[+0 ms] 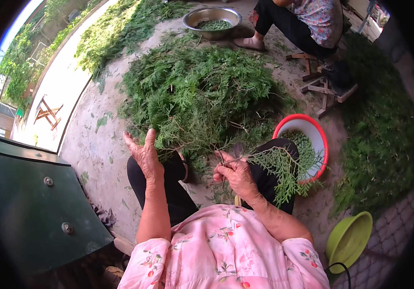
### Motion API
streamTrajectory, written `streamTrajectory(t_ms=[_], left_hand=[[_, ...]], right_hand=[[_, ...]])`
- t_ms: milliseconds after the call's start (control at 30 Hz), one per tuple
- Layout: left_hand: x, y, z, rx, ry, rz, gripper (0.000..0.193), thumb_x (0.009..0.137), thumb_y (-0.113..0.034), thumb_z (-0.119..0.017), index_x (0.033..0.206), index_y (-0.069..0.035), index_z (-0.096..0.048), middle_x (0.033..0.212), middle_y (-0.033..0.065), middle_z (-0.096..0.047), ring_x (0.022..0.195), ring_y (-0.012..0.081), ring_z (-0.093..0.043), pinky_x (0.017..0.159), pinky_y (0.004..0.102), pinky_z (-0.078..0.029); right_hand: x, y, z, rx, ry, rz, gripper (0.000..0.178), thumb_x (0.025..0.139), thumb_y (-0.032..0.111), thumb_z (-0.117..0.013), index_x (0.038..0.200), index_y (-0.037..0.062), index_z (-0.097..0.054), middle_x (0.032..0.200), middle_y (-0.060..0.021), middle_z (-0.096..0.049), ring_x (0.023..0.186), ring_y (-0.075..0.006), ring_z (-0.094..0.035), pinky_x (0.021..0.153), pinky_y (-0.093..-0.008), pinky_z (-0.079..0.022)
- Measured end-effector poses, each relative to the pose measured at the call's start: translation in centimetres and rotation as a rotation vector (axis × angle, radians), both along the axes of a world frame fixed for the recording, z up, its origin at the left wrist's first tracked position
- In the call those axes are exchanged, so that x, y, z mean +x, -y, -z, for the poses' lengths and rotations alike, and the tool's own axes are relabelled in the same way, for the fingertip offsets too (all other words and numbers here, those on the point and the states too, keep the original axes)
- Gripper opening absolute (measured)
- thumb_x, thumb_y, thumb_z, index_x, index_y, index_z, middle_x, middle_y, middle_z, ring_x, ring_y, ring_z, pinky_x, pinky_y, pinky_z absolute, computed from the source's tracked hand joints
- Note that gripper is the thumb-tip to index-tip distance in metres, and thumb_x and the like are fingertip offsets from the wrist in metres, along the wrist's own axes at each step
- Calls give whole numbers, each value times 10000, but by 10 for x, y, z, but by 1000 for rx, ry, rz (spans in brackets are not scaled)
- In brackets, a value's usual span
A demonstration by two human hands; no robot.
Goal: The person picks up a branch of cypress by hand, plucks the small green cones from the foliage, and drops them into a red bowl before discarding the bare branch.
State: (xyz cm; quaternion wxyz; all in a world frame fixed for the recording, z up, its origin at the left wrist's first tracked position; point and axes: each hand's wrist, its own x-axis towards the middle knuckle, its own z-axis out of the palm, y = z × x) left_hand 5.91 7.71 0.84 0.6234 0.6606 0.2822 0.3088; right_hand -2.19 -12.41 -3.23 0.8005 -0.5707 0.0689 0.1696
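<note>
My right hand (236,174) is closed round the stem of a green cypress sprig (284,168), whose leafy fronds spread to the right over my knee and partly across a white bucket with a red rim (324,139). Small round green cones (301,143) lie inside that bucket. My left hand (145,153) is raised above my left knee, fingers apart, with nothing in it. Just beyond both hands rises a large heap of cut cypress branches (197,91).
A metal basin (236,18) with green cones stands beyond the heap. Another person (308,24) sits at the far right, near a wooden folding stool (320,89). More branches (375,139) lie at right, above a lime-green basin (350,241). A dark green panel (29,207) is at left.
</note>
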Motion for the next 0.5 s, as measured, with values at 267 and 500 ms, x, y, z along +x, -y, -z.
streamTrajectory(t_ms=[267, 500], left_hand=[[-4, 29, -6, 683, -228, 671, 414, 778, -375, -662, 983, -16, -634, 1004, 156, -616, 1002, 295, -539, 868, 372, -408], [7, 28, 5, 456, -276, 670, 364, 874, -322, -566, 979, 24, -610, 779, 47, -578, 734, 120, -489, 645, 293, -393]], right_hand=[[1, 9, 10, -78, 20, -23, 428, 851, 4, -503, 1276, 10, -456, 807, -39, -612, 671, -87, -581, 651, -215, -488], [4, 12, 15, -264, 77, -176, 440, 846, 28, -509, 1283, 54, -462, 825, 3, -592, 657, -49, -540, 611, -199, -460]])
